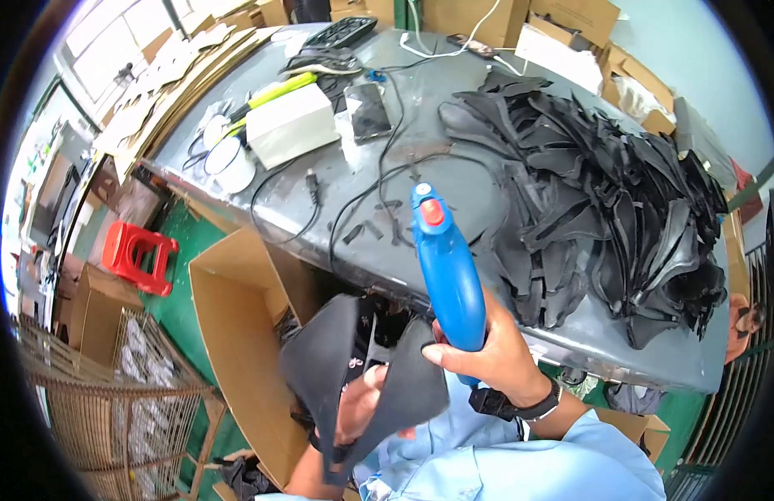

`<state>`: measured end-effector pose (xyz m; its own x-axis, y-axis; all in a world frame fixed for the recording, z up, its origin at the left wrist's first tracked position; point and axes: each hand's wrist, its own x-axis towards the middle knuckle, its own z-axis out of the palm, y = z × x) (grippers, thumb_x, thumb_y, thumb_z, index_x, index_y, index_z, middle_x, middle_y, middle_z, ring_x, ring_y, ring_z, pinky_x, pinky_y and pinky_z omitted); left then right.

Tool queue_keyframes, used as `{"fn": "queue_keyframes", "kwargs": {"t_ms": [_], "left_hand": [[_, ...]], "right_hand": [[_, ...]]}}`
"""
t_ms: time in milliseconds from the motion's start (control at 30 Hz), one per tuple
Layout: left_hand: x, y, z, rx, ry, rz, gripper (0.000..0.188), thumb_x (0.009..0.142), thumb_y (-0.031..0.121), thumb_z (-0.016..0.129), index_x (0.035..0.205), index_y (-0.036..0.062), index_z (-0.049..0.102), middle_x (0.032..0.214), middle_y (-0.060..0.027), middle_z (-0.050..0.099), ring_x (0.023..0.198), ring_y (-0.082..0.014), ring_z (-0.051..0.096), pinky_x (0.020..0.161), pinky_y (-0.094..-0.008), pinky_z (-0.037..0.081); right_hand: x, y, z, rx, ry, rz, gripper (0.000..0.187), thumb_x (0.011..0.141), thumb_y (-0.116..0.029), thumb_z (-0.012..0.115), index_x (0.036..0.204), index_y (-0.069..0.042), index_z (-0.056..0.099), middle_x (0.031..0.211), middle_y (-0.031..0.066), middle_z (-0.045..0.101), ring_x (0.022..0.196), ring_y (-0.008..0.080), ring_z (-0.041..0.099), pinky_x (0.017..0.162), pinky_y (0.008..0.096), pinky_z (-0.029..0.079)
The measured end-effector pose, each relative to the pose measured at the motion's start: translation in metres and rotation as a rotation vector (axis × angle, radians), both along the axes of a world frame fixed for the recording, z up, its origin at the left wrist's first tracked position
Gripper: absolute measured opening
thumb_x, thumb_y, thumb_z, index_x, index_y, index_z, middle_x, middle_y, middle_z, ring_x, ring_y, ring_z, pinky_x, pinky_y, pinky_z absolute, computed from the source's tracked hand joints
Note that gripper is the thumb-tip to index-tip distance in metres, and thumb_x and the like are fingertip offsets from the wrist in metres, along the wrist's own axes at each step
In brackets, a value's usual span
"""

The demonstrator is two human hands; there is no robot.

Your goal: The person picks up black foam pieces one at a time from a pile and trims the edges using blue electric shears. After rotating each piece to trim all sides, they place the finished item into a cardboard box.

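My right hand (505,357) is wrapped round a blue hand-held tool (450,284) with a red button near its far end. The tool's exact kind I cannot make out. My left hand (356,409) is behind a black saddle-shaped piece (414,380), and some fingers show through its long central slit. The right thumb and the tool's lower end are close to the piece's right edge; whether they touch it I cannot tell. Many similar black pieces (562,200) lie heaped on the right of the grey table (354,179).
An open cardboard box (237,326) stands below the table edge on the left. Black cables (383,179) cross the tabletop near a white box (293,125) and a white cup (230,165). A red stool (141,257) and a wire cage (153,392) stand farther left.
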<state>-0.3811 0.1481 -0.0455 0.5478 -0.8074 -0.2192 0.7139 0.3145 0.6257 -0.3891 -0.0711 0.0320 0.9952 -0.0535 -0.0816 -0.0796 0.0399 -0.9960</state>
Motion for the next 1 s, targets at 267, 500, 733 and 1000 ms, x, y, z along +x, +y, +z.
{"fn": "queue_keyframes", "kwargs": {"t_ms": [267, 500, 733, 1000], "left_hand": [[-0.011, -0.061, 0.020, -0.129, 0.061, 0.726, 0.045, 0.087, 0.042, 0.057, 0.123, 0.0170, 0.045, 0.125, -0.0064, 0.051, 0.113, -0.0251, 0.052, 0.089, -0.0422, 0.048], [-0.015, -0.056, 0.023, -0.127, 0.168, 0.724, 0.037, 0.085, 0.032, 0.060, 0.114, 0.0135, 0.047, 0.107, -0.0150, 0.058, 0.099, -0.0289, 0.058, 0.078, -0.0435, 0.051], [-0.011, -0.053, 0.033, 0.037, -0.005, 0.727, 0.043, 0.086, 0.034, 0.056, 0.118, 0.0070, 0.045, 0.110, -0.0122, 0.056, 0.097, -0.0229, 0.059, 0.072, -0.0363, 0.055], [-0.002, -0.043, 0.047, 0.271, -0.085, 0.851, 0.040, 0.080, 0.025, 0.061, 0.107, -0.0032, 0.055, 0.102, -0.0117, 0.056, 0.097, -0.0206, 0.055, 0.088, -0.0315, 0.044]], "right_hand": [[-0.001, 0.001, -0.013, 0.078, -0.073, -0.118, 0.048, 0.076, -0.021, 0.075, 0.106, -0.001, 0.044, 0.080, 0.0030, 0.054, 0.070, 0.0091, 0.054, 0.064, 0.0244, 0.046], [0.009, 0.001, -0.020, 0.274, -0.016, -0.124, 0.051, 0.080, -0.017, 0.071, 0.116, 0.000, 0.039, 0.080, 0.0074, 0.057, 0.068, 0.0138, 0.057, 0.061, 0.0278, 0.049], [0.009, 0.003, -0.018, 0.111, -0.076, -0.142, 0.053, 0.077, -0.029, 0.075, 0.107, 0.000, 0.041, 0.081, 0.0065, 0.055, 0.072, 0.0118, 0.057, 0.063, 0.0262, 0.049], [0.010, 0.008, -0.035, -0.596, -0.347, -0.325, 0.065, 0.072, -0.037, 0.076, 0.109, 0.006, 0.044, 0.074, 0.0182, 0.062, 0.060, 0.0329, 0.064, 0.054, 0.0375, 0.050]]}}
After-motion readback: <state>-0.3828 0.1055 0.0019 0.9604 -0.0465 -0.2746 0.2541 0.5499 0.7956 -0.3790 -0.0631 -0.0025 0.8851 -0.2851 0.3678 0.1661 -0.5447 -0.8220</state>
